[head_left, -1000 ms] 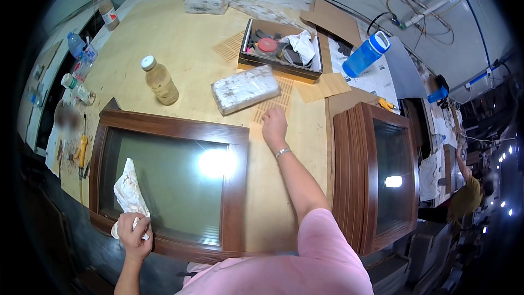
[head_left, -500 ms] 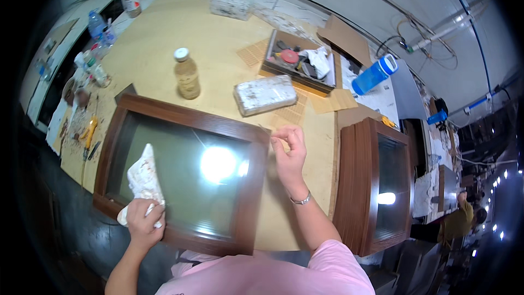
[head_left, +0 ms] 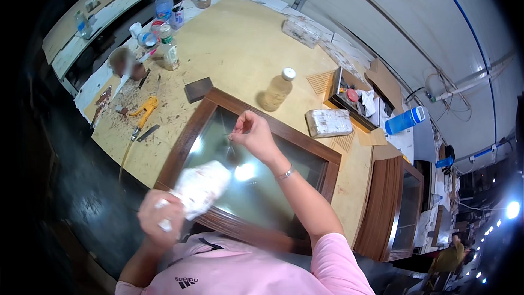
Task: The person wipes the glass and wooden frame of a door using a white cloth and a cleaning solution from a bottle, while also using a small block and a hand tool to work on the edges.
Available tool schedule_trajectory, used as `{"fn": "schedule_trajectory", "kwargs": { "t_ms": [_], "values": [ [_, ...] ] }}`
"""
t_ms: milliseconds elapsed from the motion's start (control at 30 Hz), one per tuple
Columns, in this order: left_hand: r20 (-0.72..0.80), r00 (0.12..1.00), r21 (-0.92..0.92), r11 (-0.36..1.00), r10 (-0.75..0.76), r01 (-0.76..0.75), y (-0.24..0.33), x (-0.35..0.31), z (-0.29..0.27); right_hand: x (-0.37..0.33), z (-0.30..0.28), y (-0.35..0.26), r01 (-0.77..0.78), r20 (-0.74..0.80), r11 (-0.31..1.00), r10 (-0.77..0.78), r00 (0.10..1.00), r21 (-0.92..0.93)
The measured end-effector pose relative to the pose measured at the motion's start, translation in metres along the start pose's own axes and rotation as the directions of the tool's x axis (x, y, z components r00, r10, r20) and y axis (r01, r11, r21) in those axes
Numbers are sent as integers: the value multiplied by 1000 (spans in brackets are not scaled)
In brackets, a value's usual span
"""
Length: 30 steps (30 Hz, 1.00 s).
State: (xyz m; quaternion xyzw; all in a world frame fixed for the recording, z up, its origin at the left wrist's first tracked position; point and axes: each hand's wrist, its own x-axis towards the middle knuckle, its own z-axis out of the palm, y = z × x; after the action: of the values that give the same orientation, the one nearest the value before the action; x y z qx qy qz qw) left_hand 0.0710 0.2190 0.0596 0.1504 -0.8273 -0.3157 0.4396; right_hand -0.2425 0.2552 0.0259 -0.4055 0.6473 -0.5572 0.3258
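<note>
A brown wooden frame (head_left: 314,147) with a glass pane (head_left: 256,199) lies on the workbench in front of me. My left hand (head_left: 161,217) grips a white, stained rag (head_left: 203,186) beside the frame's near left corner; hand and rag are somewhat blurred. Over the far left part of the pane is my right hand (head_left: 255,135), thumb and fingertips pinched together. Something thin seems to hang from that pinch, too faint to name. My right forearm crosses above the glass and hides part of it.
Left of the frame lie a yellow air blow gun (head_left: 146,110) with hose and a dark flat block (head_left: 198,90). Beyond it stand a white-capped bottle (head_left: 278,92) and a whitish brick-like block (head_left: 329,123). More stacked brown frames (head_left: 379,202) and a blue bottle (head_left: 401,123) are at right.
The view has swung left. My right hand has moved from the frame's right edge to over the pane's far left. The rag has lifted and shifted toward the near left corner.
</note>
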Motion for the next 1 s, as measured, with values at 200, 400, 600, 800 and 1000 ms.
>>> {"fn": "schedule_trajectory", "kwargs": {
  "t_ms": [200,400,600,800,1000],
  "values": [
    [-163,953,13,965,-256,261,-61,-4,-73,34,37,-6,-130,206,991,124,971,14],
    [-152,920,-81,932,-362,353,-98,-6,-93,56,42,-7,-226,151,972,233,961,-59],
    [-109,905,-172,904,-412,391,-115,0,-88,70,42,26,-169,23,973,174,984,-156],
    [-61,895,-234,878,-441,417,-128,1,-84,71,51,28,-166,-83,960,150,985,-227],
    [-59,896,-225,880,-440,417,-132,3,-83,68,58,25,-173,-171,900,112,979,-400]
  ]
}}
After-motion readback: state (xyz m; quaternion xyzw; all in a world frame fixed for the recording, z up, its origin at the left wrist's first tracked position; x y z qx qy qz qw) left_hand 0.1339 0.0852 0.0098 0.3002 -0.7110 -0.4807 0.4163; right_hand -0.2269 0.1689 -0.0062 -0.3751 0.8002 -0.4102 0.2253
